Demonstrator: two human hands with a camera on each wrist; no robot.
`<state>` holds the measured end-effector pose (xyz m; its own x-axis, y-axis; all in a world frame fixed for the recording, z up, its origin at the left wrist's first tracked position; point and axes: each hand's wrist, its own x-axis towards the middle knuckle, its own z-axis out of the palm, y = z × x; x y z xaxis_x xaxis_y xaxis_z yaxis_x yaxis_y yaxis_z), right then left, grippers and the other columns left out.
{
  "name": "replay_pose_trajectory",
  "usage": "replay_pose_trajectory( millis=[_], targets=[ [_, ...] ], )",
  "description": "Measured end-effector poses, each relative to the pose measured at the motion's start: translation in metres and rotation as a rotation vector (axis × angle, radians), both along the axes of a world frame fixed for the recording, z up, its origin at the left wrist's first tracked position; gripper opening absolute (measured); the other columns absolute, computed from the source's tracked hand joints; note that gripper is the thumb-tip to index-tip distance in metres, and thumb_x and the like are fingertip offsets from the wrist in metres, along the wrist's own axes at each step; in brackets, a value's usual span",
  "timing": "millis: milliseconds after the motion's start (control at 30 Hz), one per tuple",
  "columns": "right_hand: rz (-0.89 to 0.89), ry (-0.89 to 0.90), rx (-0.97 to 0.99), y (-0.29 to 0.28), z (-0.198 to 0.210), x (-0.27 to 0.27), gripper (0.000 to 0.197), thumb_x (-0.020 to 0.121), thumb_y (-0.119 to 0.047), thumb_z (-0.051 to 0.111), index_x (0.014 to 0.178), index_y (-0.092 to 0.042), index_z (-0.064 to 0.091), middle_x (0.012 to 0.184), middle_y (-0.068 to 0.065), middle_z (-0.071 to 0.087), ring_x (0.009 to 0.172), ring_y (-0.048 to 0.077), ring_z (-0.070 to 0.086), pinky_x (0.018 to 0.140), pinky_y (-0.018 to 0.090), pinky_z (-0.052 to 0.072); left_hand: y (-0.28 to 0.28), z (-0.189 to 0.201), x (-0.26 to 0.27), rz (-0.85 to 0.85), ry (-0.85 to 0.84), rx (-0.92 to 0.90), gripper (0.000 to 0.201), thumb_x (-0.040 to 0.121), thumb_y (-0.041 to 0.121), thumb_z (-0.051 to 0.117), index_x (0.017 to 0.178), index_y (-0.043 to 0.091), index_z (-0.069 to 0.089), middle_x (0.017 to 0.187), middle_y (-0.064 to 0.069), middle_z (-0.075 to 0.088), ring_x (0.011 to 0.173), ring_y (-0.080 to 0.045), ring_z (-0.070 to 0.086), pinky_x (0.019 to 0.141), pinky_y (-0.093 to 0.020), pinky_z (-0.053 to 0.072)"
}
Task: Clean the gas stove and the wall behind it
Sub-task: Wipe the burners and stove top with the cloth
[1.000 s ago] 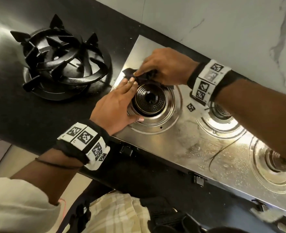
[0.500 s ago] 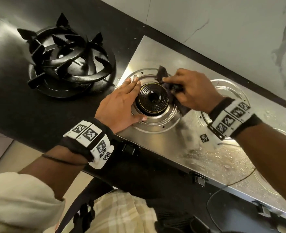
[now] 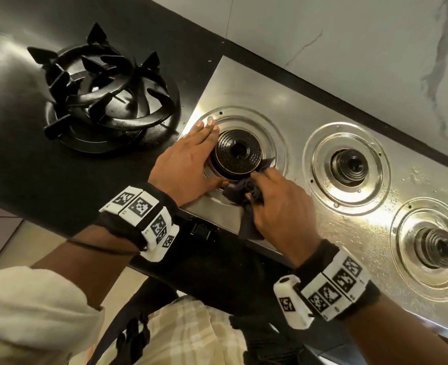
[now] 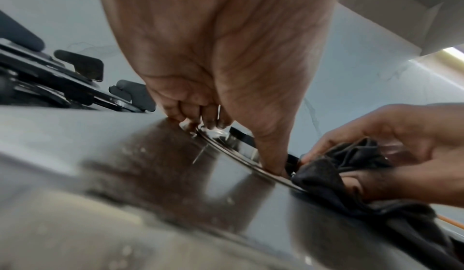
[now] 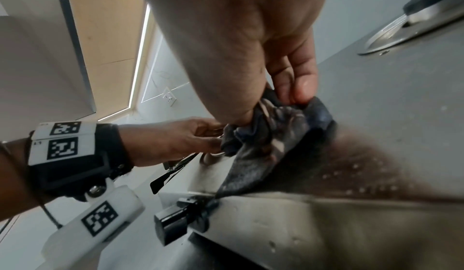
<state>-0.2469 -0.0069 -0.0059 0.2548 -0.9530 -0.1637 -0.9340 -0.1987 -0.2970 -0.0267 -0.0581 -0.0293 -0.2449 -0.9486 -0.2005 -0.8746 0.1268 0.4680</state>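
my right hand (image 3: 278, 206) bunches the soft, limp dark cloth (image 3: 244, 192) against the black ridged round burner (image 3: 235, 154) on the wet, slippery steel gas stove (image 3: 244, 85), my left hand (image 3: 188, 164) flat, fingers straight, bracing beside it.

You are in a home kitchen: a three-burner stainless steel gas stove (image 3: 291, 101) sits on a black stone countertop (image 3: 20, 164) below a marble-patterned wall (image 3: 349, 43).

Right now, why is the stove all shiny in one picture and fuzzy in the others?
Head view: sharp, with bright glare on the stove top near the burner rings. Left wrist view: the near steel is blurred. Right wrist view: the cloth is fairly clear, the front edge smeared.
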Motion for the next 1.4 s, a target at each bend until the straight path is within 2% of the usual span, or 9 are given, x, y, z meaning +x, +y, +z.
replay_pose_trajectory(
  millis=[100,267,433,567,733,833,1067,1233,1400],
  targets=[
    [-0.081,-0.117,0.044,-0.009,0.004,-0.014,0.025,0.095,-0.031,0.071,0.117,-0.030,0.061,0.105,-0.011,0.068,0.086,0.014,0.066,0.074,0.033,0.057,0.000,0.003,0.005,-0.015,0.001,0.012,0.109,0.083,0.059,0.077,0.166,0.022,0.017,0.174,0.003,0.015,0.160,-0.014,0.009,0.126,-0.041,0.020],
    [-0.183,-0.127,-0.037,-0.055,0.004,-0.037,0.024,0.094,-0.030,0.074,0.114,-0.024,0.061,0.103,-0.005,0.069,0.091,0.015,0.064,0.079,0.035,0.056,-0.005,0.009,0.010,-0.039,-0.006,0.017,0.112,0.079,0.060,0.081,0.166,0.024,0.020,0.172,0.004,0.020,0.159,-0.015,0.016,0.125,-0.042,0.018],
    [0.025,-0.067,-0.066,-0.134,0.003,-0.023,0.024,0.093,-0.026,0.072,0.116,-0.023,0.070,0.110,0.001,0.072,0.102,0.023,0.065,0.086,0.032,0.044,-0.003,0.006,0.017,-0.054,0.033,0.062,0.126,0.066,0.070,0.083,0.166,0.025,0.020,0.172,0.005,0.021,0.158,-0.016,0.019,0.127,-0.046,0.022],
    [0.305,-0.047,-0.018,-0.180,0.012,0.009,0.030,0.092,-0.028,0.075,0.121,-0.025,0.075,0.113,0.000,0.075,0.104,0.021,0.066,0.095,0.041,0.052,-0.002,0.003,0.018,-0.018,0.082,0.061,0.126,0.066,0.067,0.086,0.165,0.025,0.021,0.171,0.005,0.023,0.157,-0.018,0.022,0.126,-0.047,0.023],
    [0.525,-0.004,0.007,-0.196,0.022,0.060,0.030,0.087,-0.038,0.080,0.114,-0.025,0.075,0.102,-0.001,0.076,0.093,0.019,0.068,0.079,0.032,0.052,0.001,0.000,0.017,0.051,0.210,0.032,0.126,0.058,0.062,0.092,0.161,0.028,0.028,0.162,0.010,0.039,0.148,-0.016,0.038,0.122,-0.048,0.035],
    [0.580,0.102,-0.029,-0.194,0.022,0.079,0.030,0.087,-0.037,0.081,0.113,-0.027,0.071,0.101,0.000,0.072,0.094,0.023,0.067,0.075,0.031,0.046,0.009,-0.003,0.016,0.136,0.234,-0.004,0.131,0.056,0.059,0.094,0.161,0.023,0.025,0.163,0.007,0.035,0.155,-0.017,0.027,0.127,-0.052,0.024],
    [0.632,0.090,-0.043,-0.156,0.025,0.103,0.037,0.085,-0.034,0.080,0.121,-0.030,0.070,0.102,-0.002,0.074,0.095,0.025,0.069,0.079,0.039,0.057,0.020,-0.003,0.007,0.417,0.141,-0.035,0.154,0.045,0.064,0.096,0.162,0.024,0.004,0.172,-0.006,-0.011,0.158,-0.025,-0.024,0.124,-0.064,-0.009],
    [0.649,0.014,-0.042,-0.113,0.014,0.102,0.039,0.088,-0.029,0.076,0.126,-0.030,0.068,0.094,-0.004,0.075,0.081,0.021,0.068,0.068,0.029,0.045,0.028,0.000,0.005,0.496,0.142,-0.042,0.165,0.042,0.068,0.094,0.165,0.028,-0.008,0.172,-0.005,-0.021,0.156,-0.028,-0.027,0.120,-0.073,-0.009],
    [0.632,-0.026,-0.089,-0.084,0.003,0.089,0.029,0.090,-0.027,0.074,0.119,-0.023,0.067,0.083,-0.001,0.072,0.069,0.024,0.065,0.062,0.035,0.050,0.040,-0.004,0.008,0.481,0.122,-0.086,0.159,0.044,0.076,0.088,0.165,0.028,-0.004,0.173,-0.006,-0.015,0.158,-0.028,-0.023,0.118,-0.077,-0.003]
  ],
)
